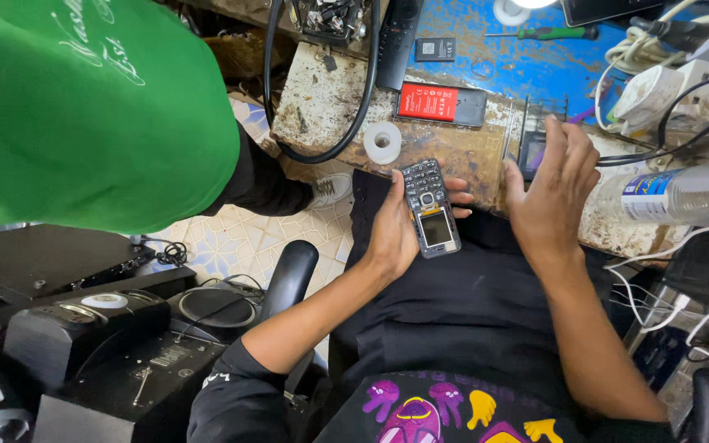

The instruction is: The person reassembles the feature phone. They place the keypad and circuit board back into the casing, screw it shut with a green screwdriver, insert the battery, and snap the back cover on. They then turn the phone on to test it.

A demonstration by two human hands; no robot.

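The left hand had its grip closed round a small grey keypad phone, thumb along one edge and fingers behind, holding it over the lap just short of the bench edge, screen end toward the wearer. The right hand held nothing: fingers spread and open, reaching over the bench edge toward a small dark part whose nature could not be told.

On the worn bench lay a roll of white tape, a red-labelled battery, a smaller dark battery, a green-handled screwdriver and a loop of black cable. A clear plastic bottle lay at the right, among white leads. A second person in a green shirt stood close at the left.

Risks, as judged: the phone was held by one hand only, above the lap and tiled floor; a slackened grip or a nudge from the bystander could drop it. The reaching hand could also snag the leads and roll the bottle off the bench.
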